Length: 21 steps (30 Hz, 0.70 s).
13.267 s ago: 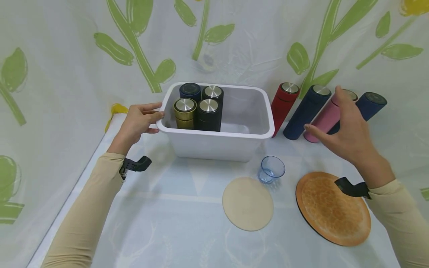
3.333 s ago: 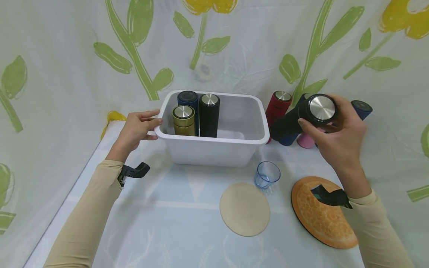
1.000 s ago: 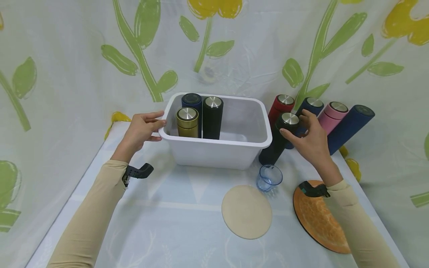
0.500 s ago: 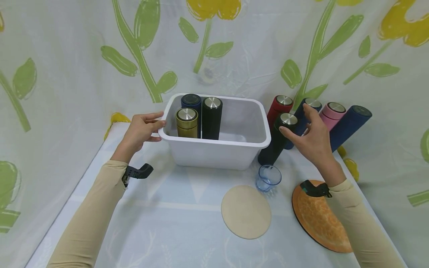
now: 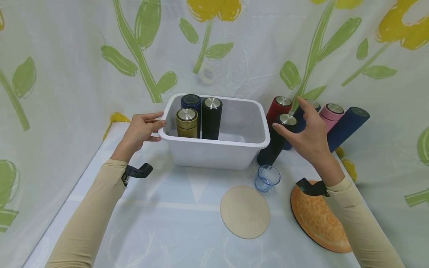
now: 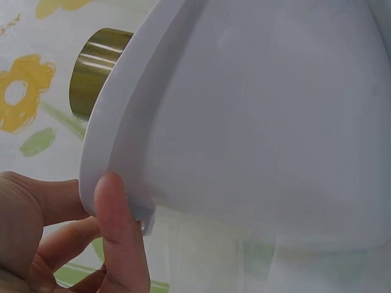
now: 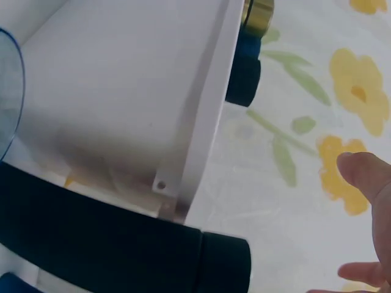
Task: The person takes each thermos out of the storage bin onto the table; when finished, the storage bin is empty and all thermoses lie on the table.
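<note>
My left hand (image 5: 142, 128) pinches the left rim of a white plastic tub (image 5: 214, 150); in the left wrist view the thumb (image 6: 119, 226) presses its outer wall. Inside the tub stand a gold flask (image 5: 187, 124), a black flask (image 5: 211, 121) and a dark blue flask (image 5: 191, 99). Outside, at the tub's right end, another black flask (image 5: 272, 147) stands on the table. Around its steel lid my right hand (image 5: 311, 136) is spread, thumb and fingers apart; the right wrist view shows a gap between the thumb (image 7: 363, 174) and that flask (image 7: 122, 232).
Behind the black flask, a red flask (image 5: 279, 106), two blue ones (image 5: 348, 124) and a pink one (image 5: 331, 114) stand in a row. Nearer me are a blue glass (image 5: 267, 178), a round beige mat (image 5: 245, 212) and a round brown board (image 5: 316, 219), partly under my right forearm.
A black flask has gone from the tub to the table at its right end. My right hand has let go of it and spread its fingers. The left hand stays on the rim.
</note>
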Each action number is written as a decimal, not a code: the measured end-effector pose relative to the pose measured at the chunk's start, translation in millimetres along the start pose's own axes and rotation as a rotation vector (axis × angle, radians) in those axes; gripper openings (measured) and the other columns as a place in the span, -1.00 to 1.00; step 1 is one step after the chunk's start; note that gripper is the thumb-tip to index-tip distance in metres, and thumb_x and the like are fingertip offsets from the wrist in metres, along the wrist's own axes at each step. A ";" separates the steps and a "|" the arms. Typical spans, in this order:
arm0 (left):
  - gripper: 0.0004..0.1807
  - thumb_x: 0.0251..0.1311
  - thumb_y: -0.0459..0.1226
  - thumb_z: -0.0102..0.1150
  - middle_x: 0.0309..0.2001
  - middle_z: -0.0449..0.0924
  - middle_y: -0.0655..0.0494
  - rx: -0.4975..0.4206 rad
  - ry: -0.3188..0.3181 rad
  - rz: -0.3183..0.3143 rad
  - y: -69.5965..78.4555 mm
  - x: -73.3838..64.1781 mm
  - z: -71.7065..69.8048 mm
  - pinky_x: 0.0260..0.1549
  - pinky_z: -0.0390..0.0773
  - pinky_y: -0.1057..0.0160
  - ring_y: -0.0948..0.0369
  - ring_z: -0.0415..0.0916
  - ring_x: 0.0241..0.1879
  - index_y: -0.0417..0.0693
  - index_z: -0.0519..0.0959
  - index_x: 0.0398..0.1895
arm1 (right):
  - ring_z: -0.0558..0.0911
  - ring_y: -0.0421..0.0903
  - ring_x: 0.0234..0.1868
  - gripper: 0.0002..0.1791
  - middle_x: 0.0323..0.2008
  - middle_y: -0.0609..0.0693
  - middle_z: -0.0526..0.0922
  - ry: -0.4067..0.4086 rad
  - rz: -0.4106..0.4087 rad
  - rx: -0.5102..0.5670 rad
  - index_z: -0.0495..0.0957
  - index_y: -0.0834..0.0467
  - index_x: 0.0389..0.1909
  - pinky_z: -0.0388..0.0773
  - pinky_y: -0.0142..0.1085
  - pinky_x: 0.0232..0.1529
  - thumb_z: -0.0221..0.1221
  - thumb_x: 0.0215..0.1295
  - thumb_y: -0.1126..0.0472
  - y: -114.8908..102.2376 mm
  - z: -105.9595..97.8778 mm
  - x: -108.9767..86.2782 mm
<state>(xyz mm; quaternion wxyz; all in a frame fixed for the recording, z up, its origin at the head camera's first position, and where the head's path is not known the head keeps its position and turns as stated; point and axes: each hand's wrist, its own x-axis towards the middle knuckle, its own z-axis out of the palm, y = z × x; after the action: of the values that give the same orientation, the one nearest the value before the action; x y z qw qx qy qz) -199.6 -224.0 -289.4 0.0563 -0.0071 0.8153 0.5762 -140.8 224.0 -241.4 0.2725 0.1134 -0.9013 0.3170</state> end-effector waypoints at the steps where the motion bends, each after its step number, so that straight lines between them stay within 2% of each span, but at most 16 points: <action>1: -0.42 0.44 -0.21 0.14 0.25 0.48 -0.22 0.000 0.002 0.000 0.1 0.1 -0.1 -0.34 0.70 0.29 0.12 0.57 -0.14 -0.02 0.32 0.49 | 0.32 0.11 0.41 -0.02 0.44 0.12 0.31 0.001 -0.007 0.003 0.24 0.19 0.49 0.31 0.14 0.33 0.50 0.08 0.07 -2.2 0.6 0.5; 11: -0.42 0.44 -0.20 0.14 0.25 0.47 -0.22 -0.003 0.000 -0.005 0.5 0.0 -0.2 -0.33 0.70 0.29 0.07 0.55 -0.09 -0.01 0.32 0.49 | 0.42 0.11 0.31 -0.03 0.34 0.15 0.43 -0.038 -0.086 0.028 0.28 0.19 0.46 0.41 0.17 0.25 0.51 0.05 0.07 -13.3 17.6 8.3; 21: -0.42 0.44 -0.21 0.15 0.24 0.48 -0.23 -0.013 0.000 -0.002 -0.4 0.7 -0.8 -0.33 0.70 0.28 0.12 0.56 -0.14 -0.02 0.33 0.48 | 0.42 0.10 0.33 -0.03 0.38 0.14 0.39 -0.104 -0.118 0.075 0.25 0.17 0.49 0.43 0.14 0.23 0.50 0.07 0.09 -25.0 35.6 17.1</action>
<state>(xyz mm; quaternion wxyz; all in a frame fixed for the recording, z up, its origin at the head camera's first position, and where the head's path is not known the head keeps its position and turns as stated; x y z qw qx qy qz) -200.3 -224.9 -289.6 0.0572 -0.0083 0.8116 0.5813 -160.5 181.5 -242.2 0.2390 0.1930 -0.8935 0.3276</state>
